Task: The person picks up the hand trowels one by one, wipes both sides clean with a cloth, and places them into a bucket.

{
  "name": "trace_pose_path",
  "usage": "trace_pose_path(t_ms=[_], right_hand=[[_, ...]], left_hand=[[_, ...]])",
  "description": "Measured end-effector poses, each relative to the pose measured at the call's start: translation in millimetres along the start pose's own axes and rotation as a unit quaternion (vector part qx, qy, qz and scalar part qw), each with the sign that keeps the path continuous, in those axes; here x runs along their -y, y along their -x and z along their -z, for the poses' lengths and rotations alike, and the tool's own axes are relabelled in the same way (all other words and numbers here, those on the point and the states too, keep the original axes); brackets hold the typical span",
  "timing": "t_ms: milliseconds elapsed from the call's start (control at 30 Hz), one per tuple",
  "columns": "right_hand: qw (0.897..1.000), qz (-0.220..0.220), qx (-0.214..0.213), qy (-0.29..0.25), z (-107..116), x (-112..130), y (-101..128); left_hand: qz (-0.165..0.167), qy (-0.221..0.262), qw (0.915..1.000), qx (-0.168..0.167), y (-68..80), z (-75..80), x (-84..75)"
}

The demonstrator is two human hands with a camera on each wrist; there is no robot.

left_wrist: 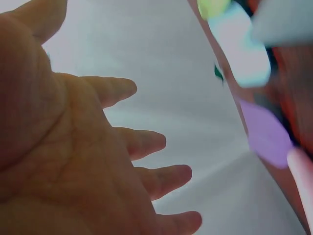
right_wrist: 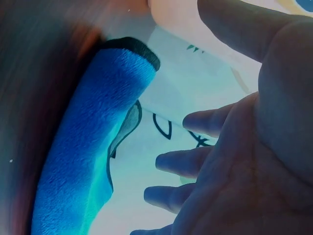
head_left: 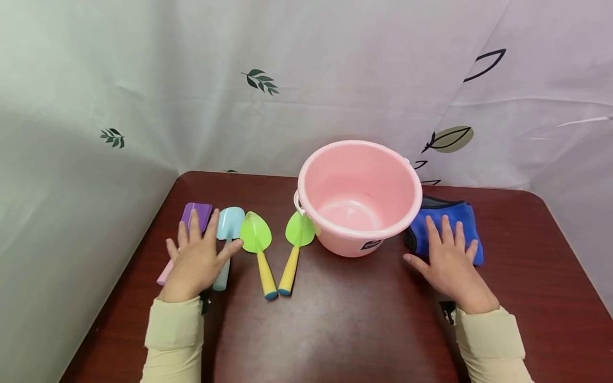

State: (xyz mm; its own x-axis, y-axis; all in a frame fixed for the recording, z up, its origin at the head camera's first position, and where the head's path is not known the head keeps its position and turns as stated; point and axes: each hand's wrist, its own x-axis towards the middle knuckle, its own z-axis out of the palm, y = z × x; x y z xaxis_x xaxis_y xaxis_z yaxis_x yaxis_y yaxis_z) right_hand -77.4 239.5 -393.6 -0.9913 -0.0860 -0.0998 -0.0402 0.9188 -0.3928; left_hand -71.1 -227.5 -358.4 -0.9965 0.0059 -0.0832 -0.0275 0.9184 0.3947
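the left hand (head_left: pixel 193 260), fingers spread and holding nothing, hovers over the purple-bladed toy spade with a pink handle (head_left: pixel 195 214) and the pale blue plastic spade (head_left: pixel 230 223). the right hand (head_left: pixel 447 260), likewise open, hovers by the folded blue fleece cloth (head_left: pixel 462 221) beside the round pink plastic bucket (head_left: pixel 359 159).

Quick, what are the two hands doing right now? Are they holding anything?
Left hand: open, fingers spread, holding nothing, above the purple plastic toy spade and light blue plastic toy shovel.
Right hand: open, holding nothing, over the folded blue fleece cloth.
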Motion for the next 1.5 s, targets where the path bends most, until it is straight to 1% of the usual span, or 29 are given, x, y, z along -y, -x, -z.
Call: trace_pose_path(t_ms=[200,433,567,700,867,1000,1133,1233,1367,1500], right_hand=[[1.000,-0.008,0.006,0.007,1.3,-11.9,-0.3],[1.000,-0.010,0.008,0.015,1.8,-19.4,-0.5],[1.000,-0.013,0.007,0.018,2.0,-21.8,-1.3],[1.000,-0.013,0.008,0.016,2.4,-23.3,-1.9],[1.000,-0.022,0.020,0.008,2.7,-25.9,-1.6],[0.999,-0.025,0.020,0.008,3.6,-28.5,-2.2],[0.999,-0.026,0.023,0.008,4.3,-29.3,-3.5],[0.999,-0.026,0.027,0.011,4.5,-29.7,-4.2],[0.999,-0.024,0.025,0.017,3.9,-29.9,-4.4],[0.999,-0.020,0.019,0.022,2.7,-31.4,-4.0]], left_hand=[[0.029,0.021,0.9993,0.013,1.2,13.3,25.6],[0.067,0.024,0.9973,0.018,6.4,19.3,50.4],[0.084,0.017,0.9957,0.033,9.2,20.5,62.8],[0.109,0.008,0.9925,0.053,12.5,22.1,74.3],[0.130,-0.008,0.9880,0.083,13.2,23.3,85.7],[0.131,-0.020,0.9862,0.099,9.4,22.5,94.0],[0.101,-0.025,0.9902,0.093,5.8,20.7,104.4],[0.090,-0.021,0.9918,0.088,4.8,19.2,111.9],[0.103,-0.017,0.9900,0.095,2.4,21.2,117.7],[0.104,-0.011,0.9891,0.104,-0.5,26.1,119.3]])
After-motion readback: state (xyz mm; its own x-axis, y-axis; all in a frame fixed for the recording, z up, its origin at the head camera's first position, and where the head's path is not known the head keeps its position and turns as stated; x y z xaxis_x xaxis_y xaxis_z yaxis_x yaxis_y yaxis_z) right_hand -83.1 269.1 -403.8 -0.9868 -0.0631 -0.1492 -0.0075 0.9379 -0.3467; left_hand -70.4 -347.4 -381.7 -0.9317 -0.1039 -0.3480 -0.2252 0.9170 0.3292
